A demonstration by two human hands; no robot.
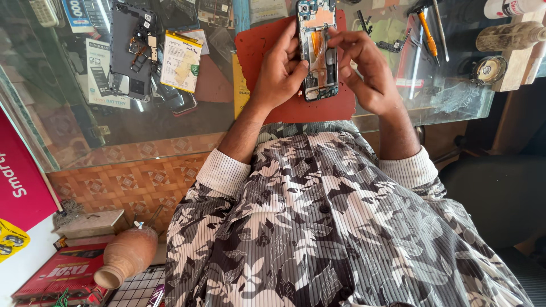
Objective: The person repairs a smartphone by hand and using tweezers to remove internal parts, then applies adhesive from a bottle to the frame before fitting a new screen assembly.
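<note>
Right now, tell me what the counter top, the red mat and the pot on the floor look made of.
Counter top: glass, glossy; items show through it and it reflects.
Red mat: likely rubber or soft plastic, matte, scuffed.
Pot: seemingly unglazed clay, dull brown.

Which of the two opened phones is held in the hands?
The opened phone on the red mat, gripped by both hands; the other dark opened phone lies untouched at left on the glass.

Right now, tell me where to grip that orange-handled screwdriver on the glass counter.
Take the orange-handled screwdriver by its orange handle, coming from above with fingers across it. It lies flat on the glass counter, with metal tools close beside it, right of the right hand, so a sideways approach looks crowded.
</note>
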